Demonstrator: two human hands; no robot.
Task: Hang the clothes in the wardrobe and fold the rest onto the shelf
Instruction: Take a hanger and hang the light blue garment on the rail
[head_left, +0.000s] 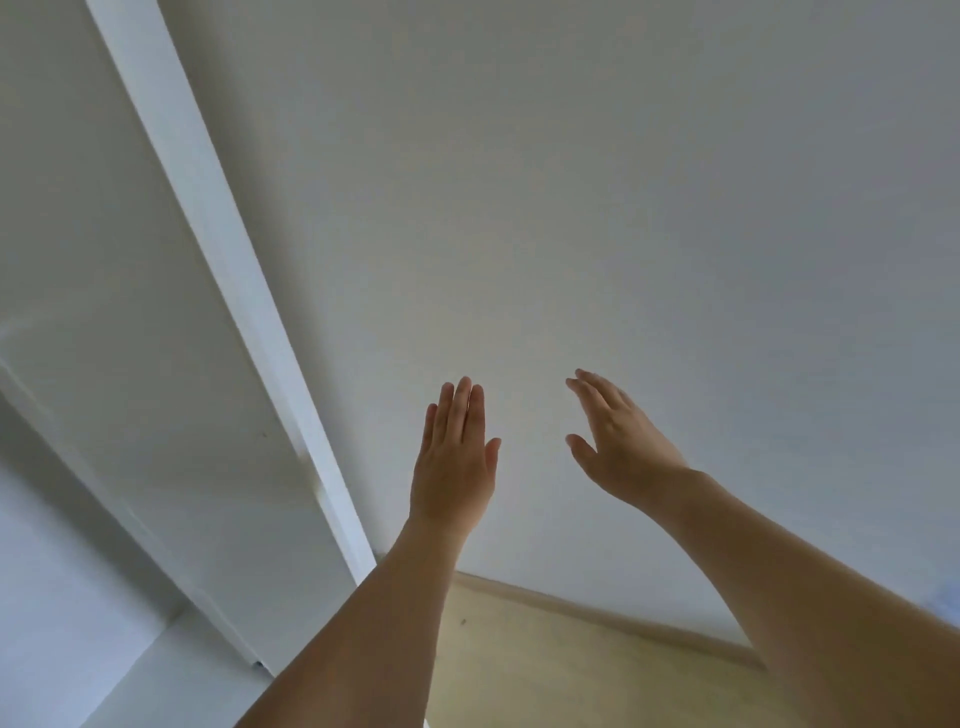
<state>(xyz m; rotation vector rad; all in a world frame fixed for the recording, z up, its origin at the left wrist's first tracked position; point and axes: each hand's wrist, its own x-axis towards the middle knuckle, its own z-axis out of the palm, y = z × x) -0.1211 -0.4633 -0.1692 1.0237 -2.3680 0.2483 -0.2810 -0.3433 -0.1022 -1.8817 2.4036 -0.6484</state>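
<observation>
Both of my arms reach forward in front of a plain white wall (623, 208). My left hand (454, 457) is flat with its fingers straight and together, holding nothing. My right hand (618, 441) is also flat, fingers straight, tilted to the left, and holds nothing. At the left stands the white wardrobe (130, 364), seen at its side panel and front edge (234, 270). No clothes, hangers or shelf contents are in view.
A light wooden floor (545, 665) with a pale skirting board (597, 613) meets the wall at the bottom. A white surface (62, 649) fills the bottom left corner.
</observation>
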